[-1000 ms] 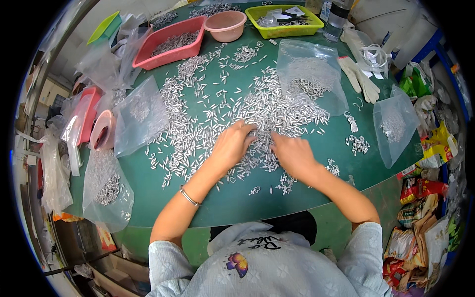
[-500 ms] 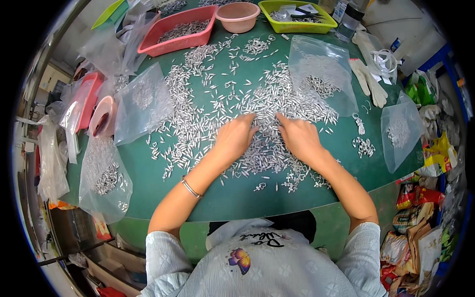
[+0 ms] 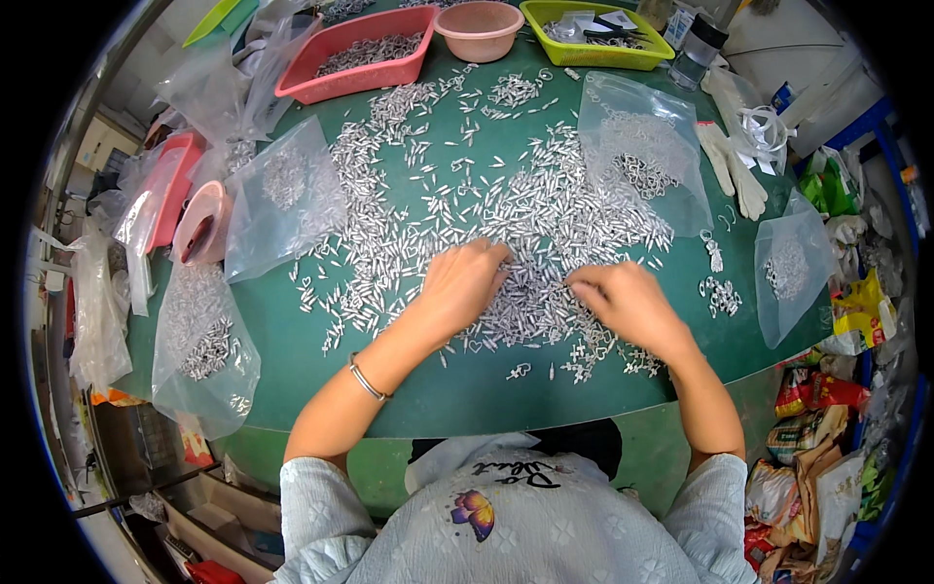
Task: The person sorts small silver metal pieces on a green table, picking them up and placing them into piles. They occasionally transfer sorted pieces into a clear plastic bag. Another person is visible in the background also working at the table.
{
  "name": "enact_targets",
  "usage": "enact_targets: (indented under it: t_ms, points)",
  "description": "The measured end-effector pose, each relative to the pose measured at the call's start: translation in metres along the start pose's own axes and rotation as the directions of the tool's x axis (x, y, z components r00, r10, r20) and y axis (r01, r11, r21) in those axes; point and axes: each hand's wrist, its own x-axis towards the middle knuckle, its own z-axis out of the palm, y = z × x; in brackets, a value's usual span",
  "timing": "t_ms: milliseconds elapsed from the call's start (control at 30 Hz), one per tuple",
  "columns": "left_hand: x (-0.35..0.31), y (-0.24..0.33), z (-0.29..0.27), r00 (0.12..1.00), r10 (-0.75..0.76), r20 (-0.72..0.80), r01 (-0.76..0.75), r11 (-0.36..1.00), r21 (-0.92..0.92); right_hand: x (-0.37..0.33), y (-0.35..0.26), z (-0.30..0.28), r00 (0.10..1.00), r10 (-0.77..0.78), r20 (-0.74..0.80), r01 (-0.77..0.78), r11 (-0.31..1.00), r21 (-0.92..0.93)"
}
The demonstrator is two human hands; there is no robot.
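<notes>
Small silver-grey metal pieces [image 3: 545, 219], mostly slim and pointed, lie in a wide, loose heap over the green table. My left hand [image 3: 464, 284] rests at the near-left of the heap, its fingers curled down among the pieces; whatever they grip is hidden. On the right side of the heap, my right hand [image 3: 625, 300] has its thumb and forefinger pinched together at the edge of the pieces. Anything between those fingertips is too small to make out. By my right wrist lies a cluster of differently shaped silver pieces [image 3: 586, 362], some like small crosses or hearts.
Clear plastic bags of metal parts lie left [image 3: 282, 209] and right [image 3: 642, 146] on the table [image 3: 438, 414]. Along the far edge stand a red tray [image 3: 355, 73], a pink bowl [image 3: 479, 34] and a yellow-green tray [image 3: 593, 49]. White gloves [image 3: 730, 170] lie far right.
My right hand has drawn back toward me and to the right, and its fingers have come together. My left hand has shifted slightly nearer me, still at the heap.
</notes>
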Motion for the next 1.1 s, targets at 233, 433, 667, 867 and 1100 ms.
enact_targets:
  t_ms: [233,433,667,867,1100]
  points:
    - [-0.009,-0.011,-0.006,0.995,0.023,-0.095,-0.044,0.973,-0.225,0.006,0.011,0.006,0.991,0.095,-0.092,-0.106,0.987,-0.124]
    - [-0.04,-0.031,-0.035,0.882,-0.359,0.305,0.369,0.124,-0.921,-0.015,-0.024,0.025,1.0,-0.016,0.008,0.017,0.983,-0.181]
    - [-0.093,-0.04,-0.03,0.879,-0.263,0.398,0.171,-0.604,-0.778,-0.017,-0.026,0.03,0.989,-0.147,0.023,0.147,0.989,0.007]
    - [-0.102,-0.022,-0.038,0.794,-0.57,0.213,0.332,0.112,-0.937,0.013,-0.042,0.041,0.989,-0.111,-0.095,0.102,0.99,-0.1]
    - [-0.124,-0.001,-0.034,0.862,-0.503,-0.059,0.258,0.537,-0.804,0.028,-0.037,0.047,0.989,-0.147,-0.001,0.145,0.98,-0.138]
